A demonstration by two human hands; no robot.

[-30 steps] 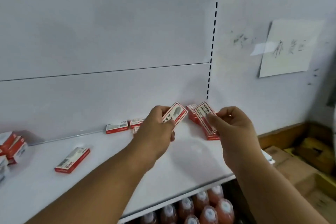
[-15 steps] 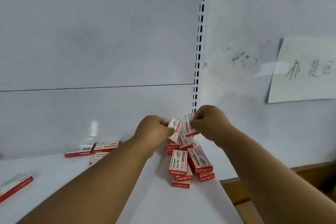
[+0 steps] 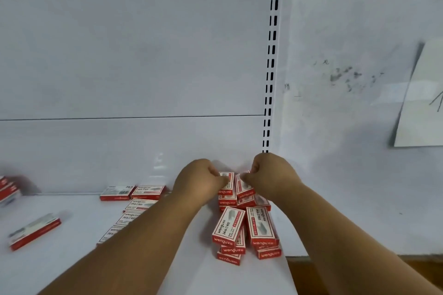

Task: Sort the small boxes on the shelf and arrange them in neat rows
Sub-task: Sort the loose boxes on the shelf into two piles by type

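Note:
Small red-and-white staple boxes lie on a white shelf (image 3: 72,266). At the shelf's back right corner, my left hand (image 3: 199,181) pinches one box (image 3: 227,184) and my right hand (image 3: 271,175) pinches another box (image 3: 244,185), both held side by side on top of the rear stacks. In front of them stand two more stacks, the left stack (image 3: 229,230) and the right stack (image 3: 261,229). Several loose boxes (image 3: 141,205) lie in a column to the left, partly hidden by my left forearm. A single box (image 3: 36,231) lies askew at the far left.
More red boxes (image 3: 7,190) sit at the shelf's left edge. The white back panel (image 3: 134,55) and a slotted upright (image 3: 271,60) rise behind the shelf. A paper sheet (image 3: 422,98) is taped on the wall at right. The shelf's right edge meets a brown surface (image 3: 311,270) below.
Both hands carried their boxes from mid-air down and back onto the rear stacks in the corner. The camera moved closer and to the right.

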